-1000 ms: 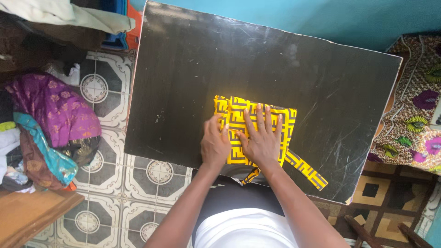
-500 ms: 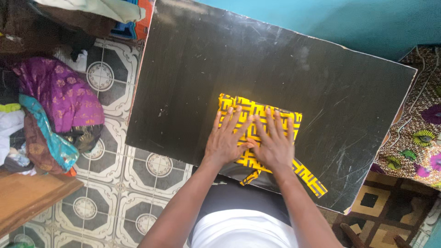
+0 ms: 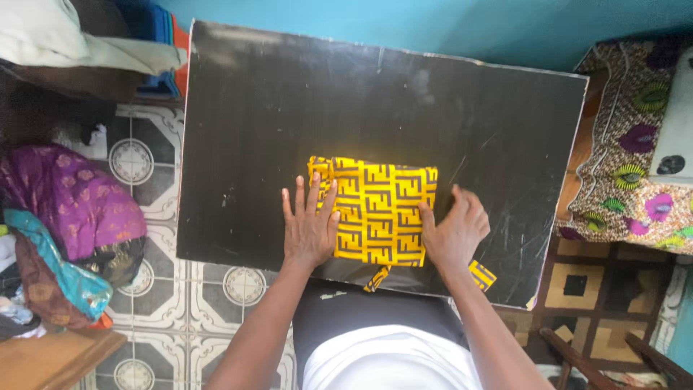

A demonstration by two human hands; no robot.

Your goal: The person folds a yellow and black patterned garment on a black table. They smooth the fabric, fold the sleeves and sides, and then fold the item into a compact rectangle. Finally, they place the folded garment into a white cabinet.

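Both forearms reach up from the lower edge of the view, angled slightly outward, over a white top and dark lap. The left hand (image 3: 309, 230) lies palm down with its fingers (image 3: 299, 196) spread apart and straight, resting flat across the left edge of the folded yellow-and-black patterned cloth (image 3: 379, 213) and partly on the bench (image 3: 274, 115). The right hand (image 3: 455, 230) sits at the cloth's right edge, its fingers curled together and bent at the knuckles, thumb touching the fabric; nothing is visibly gripped in it. The cloth lies as a neat rectangle at the near middle of the dark, scratched bench, with two strap ends (image 3: 481, 274) trailing off the near edge. Beyond the bench rises a turquoise wall (image 3: 433, 25).
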